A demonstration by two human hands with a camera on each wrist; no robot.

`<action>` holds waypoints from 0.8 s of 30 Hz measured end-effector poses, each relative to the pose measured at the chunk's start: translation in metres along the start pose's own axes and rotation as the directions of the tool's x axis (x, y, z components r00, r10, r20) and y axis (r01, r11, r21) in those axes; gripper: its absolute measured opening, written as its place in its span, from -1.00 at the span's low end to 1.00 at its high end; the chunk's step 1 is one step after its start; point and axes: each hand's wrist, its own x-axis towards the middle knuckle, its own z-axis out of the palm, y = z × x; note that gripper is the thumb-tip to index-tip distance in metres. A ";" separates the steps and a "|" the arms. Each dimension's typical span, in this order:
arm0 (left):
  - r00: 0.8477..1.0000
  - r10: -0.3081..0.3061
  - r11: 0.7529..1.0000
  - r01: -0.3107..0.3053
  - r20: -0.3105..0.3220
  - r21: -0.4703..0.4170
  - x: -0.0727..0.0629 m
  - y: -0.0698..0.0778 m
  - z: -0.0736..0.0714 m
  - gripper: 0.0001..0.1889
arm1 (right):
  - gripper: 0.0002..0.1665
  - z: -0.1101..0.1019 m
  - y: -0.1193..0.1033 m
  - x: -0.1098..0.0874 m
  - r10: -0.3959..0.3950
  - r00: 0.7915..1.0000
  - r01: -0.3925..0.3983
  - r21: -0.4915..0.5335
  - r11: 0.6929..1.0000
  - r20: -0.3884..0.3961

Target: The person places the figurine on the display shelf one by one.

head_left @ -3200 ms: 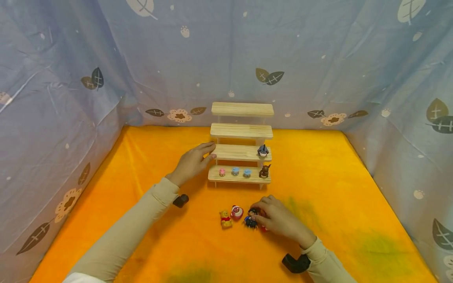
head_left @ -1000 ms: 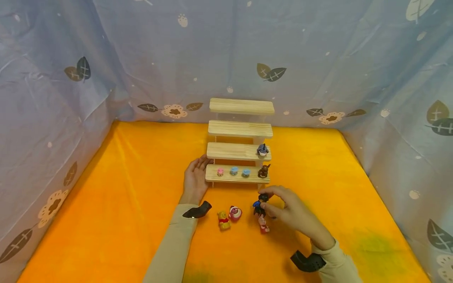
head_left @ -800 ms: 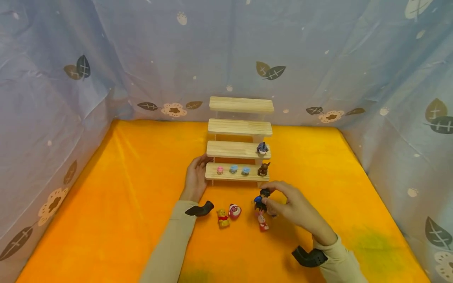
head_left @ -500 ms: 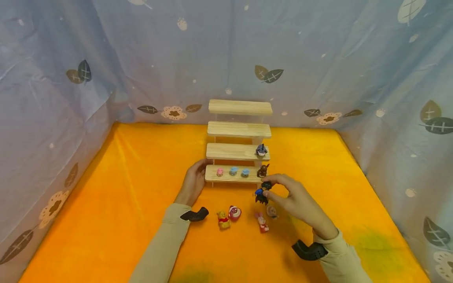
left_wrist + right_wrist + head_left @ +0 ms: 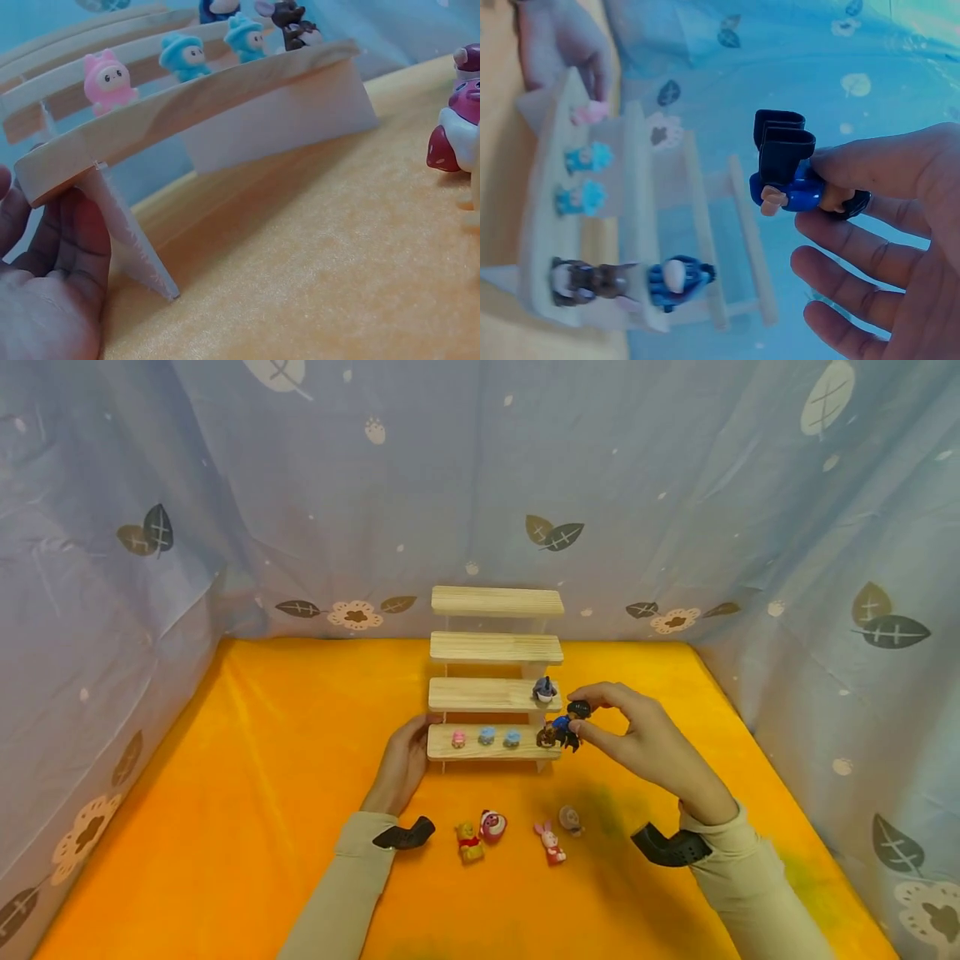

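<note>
My right hand (image 5: 648,739) pinches a small toy figure with black hair, blue top and black legs (image 5: 791,154) between thumb and fingers. It is raised at the right end of the lowest shelf; in the right wrist view it lies sideways, legs toward the top. In the head view it overlaps a brown long-eared animal figurine (image 5: 545,737). My left hand (image 5: 52,300) grips the left end of the wooden four-step display stand (image 5: 480,693), fingers curled under the board. On that lowest step sit a pink figurine (image 5: 109,81) and two blue-hatted ones (image 5: 184,58).
A grey-blue donkey figurine (image 5: 544,690) sits on the second step's right end. On the orange cloth (image 5: 315,735) before the stand lie a yellow bear (image 5: 470,845), a magenta-and-white figurine (image 5: 492,826), a pink piglet (image 5: 551,843) and a pale round figurine (image 5: 570,820).
My right hand has lifted the black-haired toy figure off the cloth and carried it up to the stand's right end. My left hand has shifted lower, to the lowest step's left end.
</note>
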 end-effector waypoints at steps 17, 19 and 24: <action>1.000 0.003 1.000 -0.003 -0.006 -0.024 0.002 -0.004 -0.003 -0.64 | -0.62 -0.014 -0.004 0.063 0.012 0.999 -0.012 -0.021 1.000 0.042; 1.000 0.001 1.000 -0.001 -0.005 -0.029 0.002 -0.003 -0.003 -0.63 | -0.63 -0.013 -0.004 0.069 0.014 0.999 -0.013 -0.017 1.000 0.050; 1.000 -0.002 1.000 0.002 0.010 -0.017 0.001 -0.002 -0.004 -0.63 | -0.64 -0.011 -0.004 0.078 0.021 0.997 -0.021 0.004 1.000 0.074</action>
